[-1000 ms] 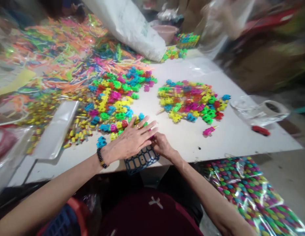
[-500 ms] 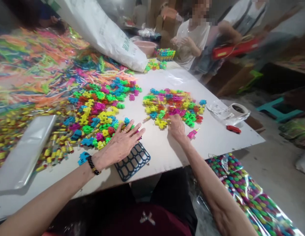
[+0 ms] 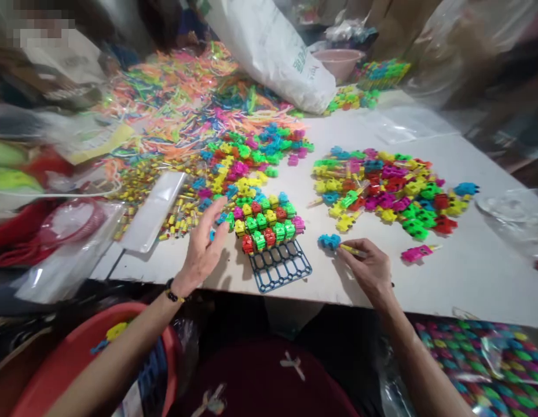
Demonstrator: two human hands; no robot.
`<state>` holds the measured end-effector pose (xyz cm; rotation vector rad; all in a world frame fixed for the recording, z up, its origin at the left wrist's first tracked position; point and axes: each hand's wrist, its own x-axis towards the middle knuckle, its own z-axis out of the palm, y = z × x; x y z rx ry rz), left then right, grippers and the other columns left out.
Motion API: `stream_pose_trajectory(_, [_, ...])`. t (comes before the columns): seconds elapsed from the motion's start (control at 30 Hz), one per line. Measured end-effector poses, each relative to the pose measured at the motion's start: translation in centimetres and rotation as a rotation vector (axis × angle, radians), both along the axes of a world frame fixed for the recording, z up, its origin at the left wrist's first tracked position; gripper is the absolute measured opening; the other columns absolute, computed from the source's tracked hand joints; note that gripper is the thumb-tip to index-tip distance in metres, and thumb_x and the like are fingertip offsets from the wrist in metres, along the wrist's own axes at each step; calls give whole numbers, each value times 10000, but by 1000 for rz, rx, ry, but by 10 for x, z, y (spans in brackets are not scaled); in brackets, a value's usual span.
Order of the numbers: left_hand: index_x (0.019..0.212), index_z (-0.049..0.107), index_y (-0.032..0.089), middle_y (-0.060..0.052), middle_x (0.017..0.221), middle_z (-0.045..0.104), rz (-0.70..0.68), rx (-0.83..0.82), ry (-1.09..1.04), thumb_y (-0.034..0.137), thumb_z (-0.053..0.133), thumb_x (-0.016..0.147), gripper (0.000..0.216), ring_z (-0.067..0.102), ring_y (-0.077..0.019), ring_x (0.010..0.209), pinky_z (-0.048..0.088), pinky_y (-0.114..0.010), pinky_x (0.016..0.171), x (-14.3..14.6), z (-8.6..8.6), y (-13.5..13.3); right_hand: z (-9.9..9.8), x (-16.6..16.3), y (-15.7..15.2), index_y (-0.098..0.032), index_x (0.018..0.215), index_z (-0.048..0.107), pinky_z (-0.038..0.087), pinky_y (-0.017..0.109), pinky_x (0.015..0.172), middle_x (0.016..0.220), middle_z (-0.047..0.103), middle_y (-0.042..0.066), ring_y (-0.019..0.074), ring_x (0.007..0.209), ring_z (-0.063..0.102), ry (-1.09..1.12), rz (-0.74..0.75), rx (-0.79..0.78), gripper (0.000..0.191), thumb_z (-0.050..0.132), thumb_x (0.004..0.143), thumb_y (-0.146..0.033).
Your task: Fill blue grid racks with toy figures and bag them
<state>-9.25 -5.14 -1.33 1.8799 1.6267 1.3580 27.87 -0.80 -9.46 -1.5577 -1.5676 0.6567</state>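
Observation:
My right hand (image 3: 368, 265) pinches the yellow-and-clear stem of a blue toy car (image 3: 329, 241), just above the white tabletop. To its left lies a dark blue plastic grid rack (image 3: 281, 266). Rows of small red, green, yellow and pink toy cars (image 3: 269, 222) stand in the rack's far part, while its near cells are bare. My left hand (image 3: 202, 250) hovers left of the rack, fingers apart and holding nothing. A single pink toy car with a stem (image 3: 416, 253) rests right of my right hand. Beyond it spreads a pile of stemmed toy cars (image 3: 390, 184).
Loose toy cars (image 3: 238, 162), yellow-capped tubes (image 3: 182, 208) and a stack of clear bags (image 3: 153, 211) cover the left side. A white sack (image 3: 277, 58) leans across the back. A red tub (image 3: 47, 376) stands below the front edge, and packed toys (image 3: 490, 365) lie lower right.
The view has swung left. My right hand has come back from the pile with the blue toy car. My left hand has moved left off the rack, uncovering the toys standing in it.

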Motion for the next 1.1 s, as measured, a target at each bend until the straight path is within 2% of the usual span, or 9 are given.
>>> stream_pose_trajectory(0.07, [1471, 475, 230, -123, 1507, 550, 74, -77, -144, 397, 511, 1022, 481, 543, -248, 1385, 476, -431, 1143, 4, -30, -22, -5, 9, -6, -179, 901, 704, 506, 351, 711, 864, 730, 107, 240, 790, 658, -187, 3, 53, 402, 641, 849, -572])
stream_pose_trajectory(0.17, [1382, 529, 197, -138, 1381, 639, 96, -246, -263, 386, 557, 985, 440, 637, -242, 1254, 546, -407, 1037, 12, -70, -44, 2, 22, -8, -195, 881, 726, 443, 343, 711, 856, 708, 103, 247, 827, 631, -536, 99, 63, 307, 607, 882, -479])
stream_pose_trajectory(0.3, [1157, 649, 184, -106, 1160, 706, 42, -301, -83, 350, 609, 947, 271, 669, -243, 1097, 551, -418, 975, 20, -99, -42, 21, 18, -7, -202, 770, 694, 345, 295, 613, 785, 685, 62, 186, 693, 590, -672, 161, -116, 220, 582, 876, -359])
stream_pose_trajectory(0.4, [978, 695, 180, -99, 1033, 700, 15, -188, 102, 302, 662, 912, 143, 647, -271, 1046, 542, -457, 955, 27, -104, -24, 26, 7, -10, -197, 702, 644, 342, 281, 608, 710, 668, 46, 171, 658, 576, -577, 172, -175, 229, 583, 846, -363])
stream_pose_trajectory(0.47, [979, 709, 172, -108, 1048, 701, 4, -155, 134, 267, 687, 899, 126, 644, -283, 1050, 545, -469, 947, 31, -105, -14, 25, 1, -14, -198, 677, 618, 342, 278, 601, 684, 659, 42, 167, 638, 564, -530, 172, -187, 233, 585, 822, -378])
stream_pose_trajectory(0.63, [1038, 730, 154, -127, 1173, 708, -37, -158, 131, 219, 726, 891, 161, 663, -267, 1126, 547, -407, 990, 32, -107, -2, 21, -9, -18, -206, 655, 601, 349, 286, 578, 640, 634, 42, 164, 593, 533, -441, 199, -164, 294, 605, 795, -465])
stream_pose_trajectory(0.8, [971, 755, 164, -108, 1081, 745, -93, -184, 115, 250, 759, 883, 124, 711, -253, 1018, 576, -370, 911, 28, -101, -1, 16, -45, -23, -202, 750, 592, 380, 265, 534, 616, 583, 3, 131, 555, 481, -23, 242, -152, 408, 652, 800, -602])
stream_pose_trajectory(0.93, [965, 761, 187, -94, 1067, 755, -111, -213, 100, 245, 760, 879, 103, 712, -262, 1019, 571, -384, 917, 27, -97, 0, 8, -77, -32, -219, 777, 515, 357, 240, 484, 579, 501, -51, 105, 500, 432, 239, 221, -203, 409, 692, 786, -588])
stream_pose_trajectory(1.1, [1009, 757, 185, -111, 1112, 749, -129, -252, 71, 267, 719, 905, 137, 703, -273, 1033, 558, -409, 944, 27, -100, 3, 2, -87, -35, -235, 785, 476, 372, 251, 454, 552, 494, -58, 121, 470, 450, 324, 144, -228, 420, 707, 753, -585])
